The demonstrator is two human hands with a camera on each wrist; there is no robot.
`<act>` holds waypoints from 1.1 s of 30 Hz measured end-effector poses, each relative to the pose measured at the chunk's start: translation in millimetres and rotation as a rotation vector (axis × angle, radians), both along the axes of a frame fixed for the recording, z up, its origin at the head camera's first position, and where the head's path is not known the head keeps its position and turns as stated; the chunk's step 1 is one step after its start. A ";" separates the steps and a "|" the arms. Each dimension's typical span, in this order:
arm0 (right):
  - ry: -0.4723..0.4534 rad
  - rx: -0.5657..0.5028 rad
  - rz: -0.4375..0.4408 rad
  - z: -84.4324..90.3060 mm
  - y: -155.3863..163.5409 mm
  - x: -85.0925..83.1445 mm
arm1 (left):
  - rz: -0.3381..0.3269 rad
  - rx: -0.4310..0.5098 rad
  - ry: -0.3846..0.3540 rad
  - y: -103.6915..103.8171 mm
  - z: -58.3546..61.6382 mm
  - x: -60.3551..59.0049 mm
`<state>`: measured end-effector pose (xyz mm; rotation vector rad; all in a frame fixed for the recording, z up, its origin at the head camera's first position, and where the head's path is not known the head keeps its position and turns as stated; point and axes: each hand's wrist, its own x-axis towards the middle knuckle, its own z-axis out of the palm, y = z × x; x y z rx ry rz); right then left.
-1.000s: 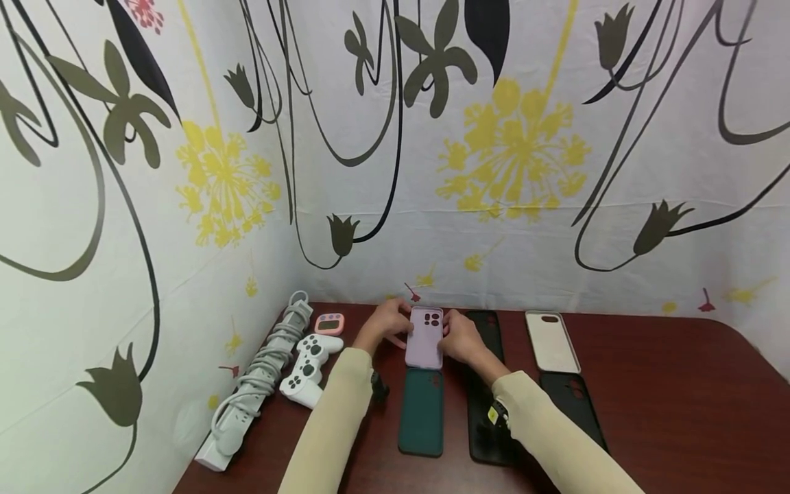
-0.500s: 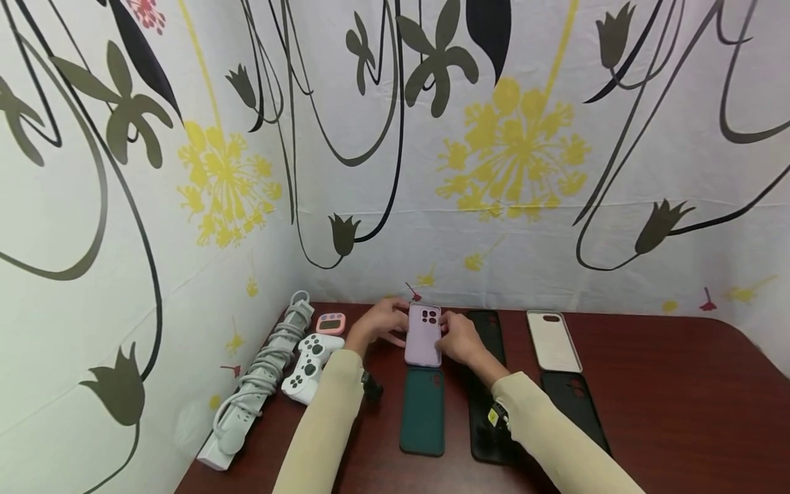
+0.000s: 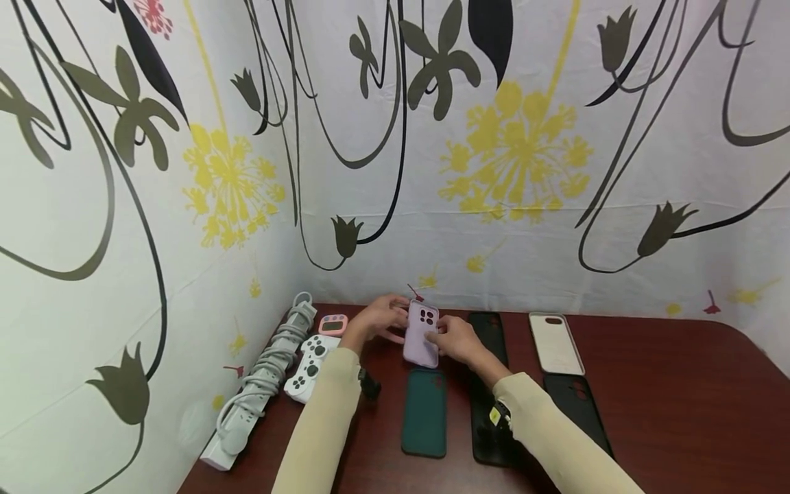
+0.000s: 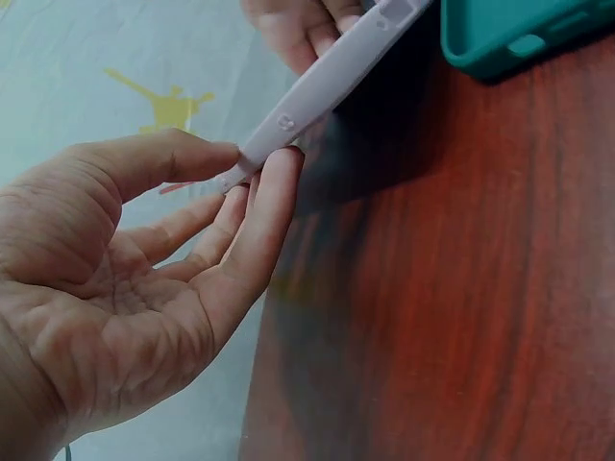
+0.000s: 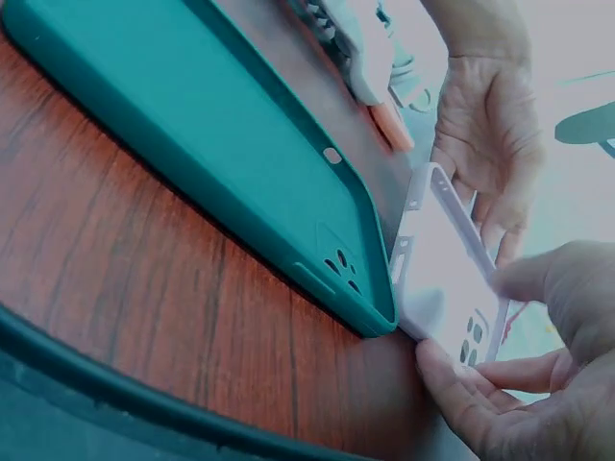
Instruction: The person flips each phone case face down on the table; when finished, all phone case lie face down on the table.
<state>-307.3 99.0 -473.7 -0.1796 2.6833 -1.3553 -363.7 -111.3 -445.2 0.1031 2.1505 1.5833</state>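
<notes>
A lavender phone case (image 3: 418,351) is raised at a tilt at the back of the table, its camera cutouts toward the far end. My left hand (image 3: 381,318) pinches its left edge; the left wrist view shows the thumb and fingertips of that hand (image 4: 163,240) at the case's corner. On the other side, my right hand (image 3: 461,341) grips the right edge, thumb over the inner face, fingers beneath, as the right wrist view shows. Just nearer to me lies a teal phone case (image 3: 424,415), open side up in the right wrist view.
Right of the hands lies a long black case (image 3: 487,439), partly under the right forearm. Farther right are a cream phone case (image 3: 557,346) and a black one (image 3: 577,405). At left stand a white game controller (image 3: 302,381), a pink timer (image 3: 333,324) and a cord-wrapped power strip (image 3: 265,374).
The lavender case has tilted and shifted slightly left, its near end rising off the table by the teal case. My right thumb has moved onto its face; the left hand went slightly left with it.
</notes>
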 end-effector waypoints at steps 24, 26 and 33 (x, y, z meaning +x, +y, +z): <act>-0.095 -0.048 0.026 9.5 -0.2 5.6 | -0.061 0.032 0.035 15.0 15.9 0.7; -0.103 -0.058 0.035 11.5 -1.0 7.8 | -0.065 0.047 0.028 13.7 14.0 1.2; -0.126 -0.109 0.011 17.1 0.7 13.6 | -0.127 0.097 0.045 16.4 5.8 3.3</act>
